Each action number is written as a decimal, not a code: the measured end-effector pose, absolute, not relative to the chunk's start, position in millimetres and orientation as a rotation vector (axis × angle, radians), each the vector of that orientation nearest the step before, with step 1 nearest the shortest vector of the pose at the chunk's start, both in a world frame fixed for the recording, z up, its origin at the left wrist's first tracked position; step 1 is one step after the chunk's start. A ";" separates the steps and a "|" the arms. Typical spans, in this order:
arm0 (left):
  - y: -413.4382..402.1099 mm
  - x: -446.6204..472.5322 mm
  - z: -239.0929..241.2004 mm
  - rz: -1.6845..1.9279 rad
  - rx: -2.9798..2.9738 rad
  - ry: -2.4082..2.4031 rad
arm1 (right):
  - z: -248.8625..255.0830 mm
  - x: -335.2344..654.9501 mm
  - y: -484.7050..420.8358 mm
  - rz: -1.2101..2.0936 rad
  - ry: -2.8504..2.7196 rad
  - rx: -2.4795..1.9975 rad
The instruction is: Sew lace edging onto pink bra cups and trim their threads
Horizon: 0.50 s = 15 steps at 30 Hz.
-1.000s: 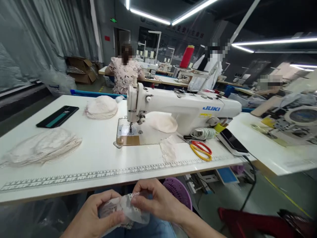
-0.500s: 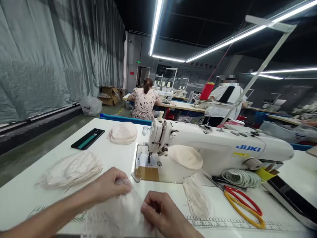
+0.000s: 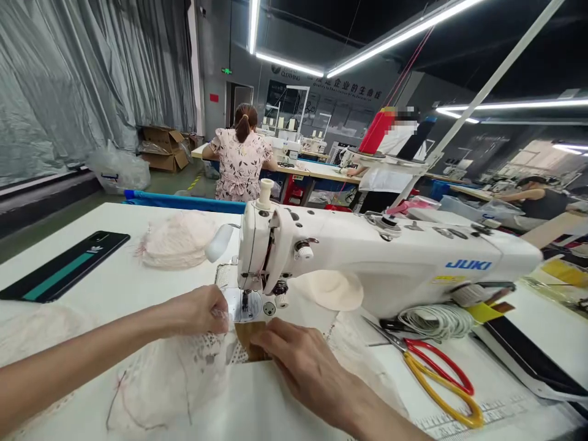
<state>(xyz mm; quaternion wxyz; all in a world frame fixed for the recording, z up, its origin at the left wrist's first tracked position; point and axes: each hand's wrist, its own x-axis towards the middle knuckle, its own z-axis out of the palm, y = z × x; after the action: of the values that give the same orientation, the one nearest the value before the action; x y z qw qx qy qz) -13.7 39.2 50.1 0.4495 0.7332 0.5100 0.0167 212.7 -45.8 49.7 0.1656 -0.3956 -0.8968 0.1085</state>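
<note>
My left hand (image 3: 202, 311) is closed on sheer white lace fabric (image 3: 179, 380), just left of the needle area of a white sewing machine (image 3: 367, 257). Loose dark and reddish threads trail over the fabric. In front of the presser foot (image 3: 248, 301), my right hand (image 3: 305, 364) has its fingers drawn together and low over a brown patch (image 3: 250, 337) on the machine bed. The lace edge runs to its fingertips; its thumb is mostly hidden. A cream oval pad (image 3: 333, 289) lies under the machine arm, and a pale fabric piece (image 3: 362, 361) lies beyond my right wrist.
A stack of pale lace pieces (image 3: 177, 239) and a black-and-green phone (image 3: 67, 266) lie left. Another lace pile (image 3: 37, 331) is partly behind my left forearm. Scissors with red and yellow handles (image 3: 441, 380) and a coiled whitish tape (image 3: 436, 321) lie right. Co-workers sit farther off.
Both hands have moved forward with the lace fabric, from the table's front edge to the machine's needle area. The view has shifted closer to the machine.
</note>
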 end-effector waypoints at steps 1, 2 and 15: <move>40.4 -12.3 50.6 0.030 1.815 1.265 | 47.3 212.9 -43.8 0.273 -2.572 -1.068; 41.6 -11.0 50.9 0.020 1.818 1.272 | 44.7 212.7 -42.0 0.243 -2.587 -1.025; 56.9 -12.1 27.0 0.143 1.801 1.236 | 24.6 210.1 -32.9 0.035 -2.643 -0.766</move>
<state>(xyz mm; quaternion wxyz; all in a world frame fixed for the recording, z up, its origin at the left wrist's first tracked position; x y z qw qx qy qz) -12.1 56.9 27.0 0.4585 0.7312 0.5017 0.0580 210.1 -32.9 24.6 0.1936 -0.2730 -0.9423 0.0125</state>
